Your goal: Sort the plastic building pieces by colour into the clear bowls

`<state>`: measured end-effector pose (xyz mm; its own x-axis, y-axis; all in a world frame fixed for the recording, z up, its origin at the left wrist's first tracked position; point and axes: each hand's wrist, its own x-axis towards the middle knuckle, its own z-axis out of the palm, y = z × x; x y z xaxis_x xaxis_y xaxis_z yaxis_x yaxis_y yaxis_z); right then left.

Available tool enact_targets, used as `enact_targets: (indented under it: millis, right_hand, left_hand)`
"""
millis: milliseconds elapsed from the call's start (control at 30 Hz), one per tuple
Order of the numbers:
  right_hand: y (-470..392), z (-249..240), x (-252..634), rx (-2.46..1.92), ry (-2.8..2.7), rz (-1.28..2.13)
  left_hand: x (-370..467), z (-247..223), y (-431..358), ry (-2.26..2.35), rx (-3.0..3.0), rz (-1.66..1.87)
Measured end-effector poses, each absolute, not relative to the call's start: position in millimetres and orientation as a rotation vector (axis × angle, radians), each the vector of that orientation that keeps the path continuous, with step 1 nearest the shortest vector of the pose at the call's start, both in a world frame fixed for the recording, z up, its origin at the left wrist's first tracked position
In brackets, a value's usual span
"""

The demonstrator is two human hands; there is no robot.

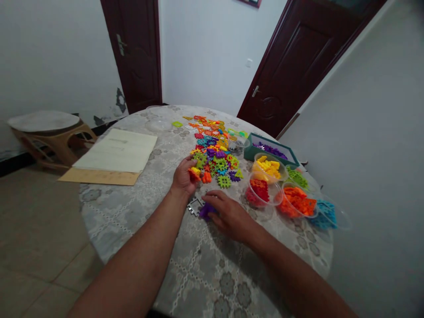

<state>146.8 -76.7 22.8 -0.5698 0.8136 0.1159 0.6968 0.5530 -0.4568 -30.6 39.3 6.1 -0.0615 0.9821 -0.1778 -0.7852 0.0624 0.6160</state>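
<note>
My left hand is closed around a few interlocking plastic building pieces; an orange piece shows at its fingers. A green notched piece is right at its fingertips, at the near edge of a mixed heap of colourful pieces. Lower and to the right, my right hand has its fingers bent around a purple piece low over the table. Beside that lies a grey square frame piece, partly covered by the purple one.
Clear plastic bowls on the right hold yellow, red, orange and blue pieces. Behind them stands a green box with purple pieces. Papers lie at the left of the round table; a stool stands beyond.
</note>
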Motion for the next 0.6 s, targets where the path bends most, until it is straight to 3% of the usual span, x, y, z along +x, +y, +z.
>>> enact_targets:
  millis: [167, 367, 500, 600]
  right_hand:
    - [-80, 23, 143, -1.356, -2.506, 0.558]
    - [-78, 61, 172, -1.257, -2.490, 0.692]
    - [-41, 92, 219, -1.382, -2.394, 0.783]
    - [11, 109, 268, -1.633, -2.223, 0.614]
  left_hand:
    - [-31, 3, 42, 0.651, 0.393, 1.492]
    - [-33, 1, 45, 0.671, 0.393, 1.486]
    - [-34, 1, 45, 0.681, 0.393, 1.485]
    - [-34, 1, 45, 0.682, 0.400, 1.479]
